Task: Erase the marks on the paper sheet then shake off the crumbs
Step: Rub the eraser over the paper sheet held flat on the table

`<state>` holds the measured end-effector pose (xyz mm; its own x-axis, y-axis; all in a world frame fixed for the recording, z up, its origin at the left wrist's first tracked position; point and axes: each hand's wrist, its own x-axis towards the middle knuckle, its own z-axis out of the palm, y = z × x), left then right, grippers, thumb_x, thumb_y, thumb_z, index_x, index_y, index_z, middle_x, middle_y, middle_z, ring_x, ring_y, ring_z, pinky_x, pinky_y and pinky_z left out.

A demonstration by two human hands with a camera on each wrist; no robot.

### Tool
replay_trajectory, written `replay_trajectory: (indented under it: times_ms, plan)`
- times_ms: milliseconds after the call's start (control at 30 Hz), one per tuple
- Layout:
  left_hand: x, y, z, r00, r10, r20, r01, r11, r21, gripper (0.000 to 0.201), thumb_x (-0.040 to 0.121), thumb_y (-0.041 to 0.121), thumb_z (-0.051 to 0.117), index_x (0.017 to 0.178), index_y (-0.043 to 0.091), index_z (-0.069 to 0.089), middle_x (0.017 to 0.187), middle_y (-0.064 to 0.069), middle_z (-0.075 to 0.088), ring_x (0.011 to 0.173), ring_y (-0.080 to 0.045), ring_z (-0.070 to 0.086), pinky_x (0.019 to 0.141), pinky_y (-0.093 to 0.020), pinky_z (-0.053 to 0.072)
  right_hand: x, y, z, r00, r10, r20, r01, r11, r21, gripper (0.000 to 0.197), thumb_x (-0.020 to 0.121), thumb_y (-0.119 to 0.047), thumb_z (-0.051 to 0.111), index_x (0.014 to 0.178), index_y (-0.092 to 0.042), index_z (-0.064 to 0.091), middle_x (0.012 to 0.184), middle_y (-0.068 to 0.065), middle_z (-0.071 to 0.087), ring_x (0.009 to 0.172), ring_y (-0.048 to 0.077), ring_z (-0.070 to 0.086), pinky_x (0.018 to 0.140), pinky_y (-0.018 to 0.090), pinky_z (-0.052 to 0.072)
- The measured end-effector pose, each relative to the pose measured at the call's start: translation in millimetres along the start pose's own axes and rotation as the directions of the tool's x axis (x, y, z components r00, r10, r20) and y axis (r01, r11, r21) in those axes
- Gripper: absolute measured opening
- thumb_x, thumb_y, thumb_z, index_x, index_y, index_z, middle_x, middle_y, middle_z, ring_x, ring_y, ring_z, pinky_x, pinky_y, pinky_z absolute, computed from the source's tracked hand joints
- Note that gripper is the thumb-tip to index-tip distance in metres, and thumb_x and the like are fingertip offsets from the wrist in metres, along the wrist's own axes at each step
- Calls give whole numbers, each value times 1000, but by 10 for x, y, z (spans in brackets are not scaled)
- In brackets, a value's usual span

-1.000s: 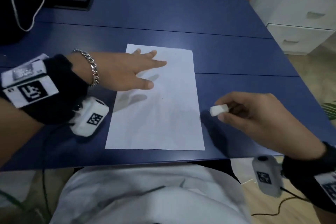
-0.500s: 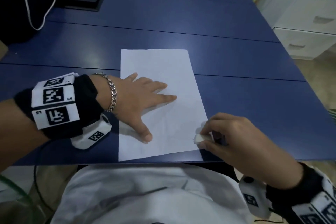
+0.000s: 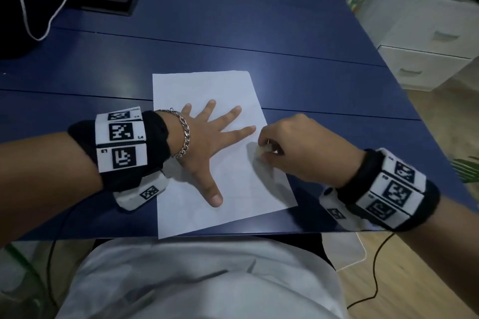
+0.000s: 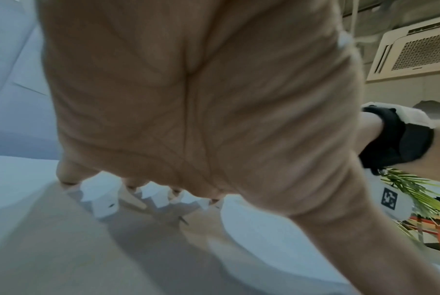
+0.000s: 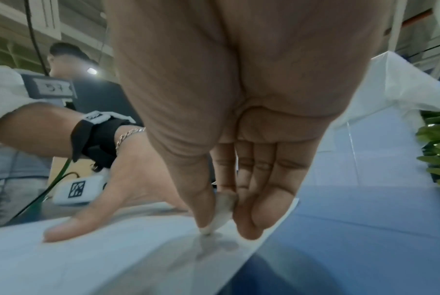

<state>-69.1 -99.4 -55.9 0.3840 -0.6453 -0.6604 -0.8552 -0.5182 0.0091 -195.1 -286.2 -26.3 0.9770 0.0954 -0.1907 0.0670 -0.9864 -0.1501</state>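
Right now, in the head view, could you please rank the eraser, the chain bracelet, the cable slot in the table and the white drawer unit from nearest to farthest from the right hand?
1. Eraser: pinched in the right hand, on the paper sheet.
2. Chain bracelet: to the left, on the left wrist.
3. White drawer unit: far right, beside the table.
4. Cable slot: far left corner of the table.

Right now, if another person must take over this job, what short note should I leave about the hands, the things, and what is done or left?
Left hand: flat, fingers spread, pressing the paper sheet onto the blue table.
Right hand: pinches the white eraser, tip touching the sheet near its right edge.
Sheet: lies slightly skewed at the table's near edge, its near left corner just over it.
Done: eraser is on the paper; marks are too faint to judge.
Left: finish erasing, then lift the sheet and shake off the crumbs.
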Motion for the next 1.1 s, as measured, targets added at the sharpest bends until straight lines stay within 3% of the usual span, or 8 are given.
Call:
replay_trajectory:
  times_ms: [133, 200, 367, 533, 700, 800, 967, 1100]
  plan:
    - [36, -6, 4, 1000, -10, -2, 10, 1000, 13, 159, 35, 98, 74, 134, 64, -46, 152, 15, -57, 149, -42, -39, 118, -77, -5, -106, -160, 60, 983, -152, 103, 154, 988, -12, 16, 86, -27, 52, 74, -19, 58, 69, -1, 60, 65, 24, 55, 62, 44, 52]
    - [33, -6, 6, 1000, -10, 0, 10, 1000, 13, 159, 37, 98, 75, 134, 64, -46, 152, 14, -57, 149, -42, -39, 118, -77, -6, -94, -151, 42, 973, -171, 152, 180, 983, -42, 17, 85, -30, 53, 74, -20, 61, 70, 0, 62, 65, 23, 57, 63, 43, 53]
    - [20, -5, 0, 1000, -7, 5, 7, 1000, 7, 159, 37, 97, 75, 134, 63, -47, 152, 15, -57, 149, -42, -40, 118, -78, -6, 100, 49, -56, 998, -56, 25, 57, 996, -66, 19, 86, -30, 61, 71, -18, 63, 70, 0, 63, 65, 22, 59, 65, 46, 55]
    - [24, 9, -2, 1000, -11, 17, 11, 1000, 15, 159, 37, 96, 76, 134, 64, -47, 152, 15, -57, 148, -42, -41, 118, -77, -6, -90, -164, 4, 963, -175, 205, 187, 981, -43, 23, 86, -36, 52, 79, -20, 66, 76, 0, 63, 69, 21, 58, 66, 41, 53]
    - [26, 13, -12, 1000, -20, 20, 20, 1000, 24, 159, 36, 99, 73, 133, 63, -48, 151, 15, -58, 149, -42, -40, 118, -78, -4, 86, 86, -55, 997, -78, 28, 80, 994, -73, 17, 85, -30, 59, 76, -19, 67, 68, -3, 62, 65, 19, 57, 66, 43, 55]
    - [23, 12, -9, 1000, -20, 19, 20, 1000, 19, 159, 36, 98, 74, 133, 64, -47, 151, 15, -58, 149, -42, -40, 118, -78, -5, -20, -32, -41, 985, -141, 102, 146, 988, -41, 18, 86, -32, 58, 80, -21, 70, 72, -4, 66, 65, 15, 59, 66, 37, 54]
    - [0, 4, -20, 1000, -11, 19, 11, 1000, 10, 159, 36, 99, 73, 134, 64, -47, 152, 14, -57, 149, -43, -39, 117, -78, -6, -115, 267, -326, 994, 29, -106, -20, 996, 88, 18, 92, -34, 73, 109, -26, 74, 79, -9, 74, 73, 8, 69, 76, 35, 59]
    - [4, 19, -92, 999, 32, -18, -32, 999, 19, 156, 37, 103, 67, 137, 62, -45, 154, 7, -55, 148, -42, -41, 117, -75, -14, -213, 308, -206, 999, 15, -42, -11, 996, 93, 12, 93, -30, 71, 104, -28, 75, 81, -7, 74, 74, 10, 69, 74, 38, 59]
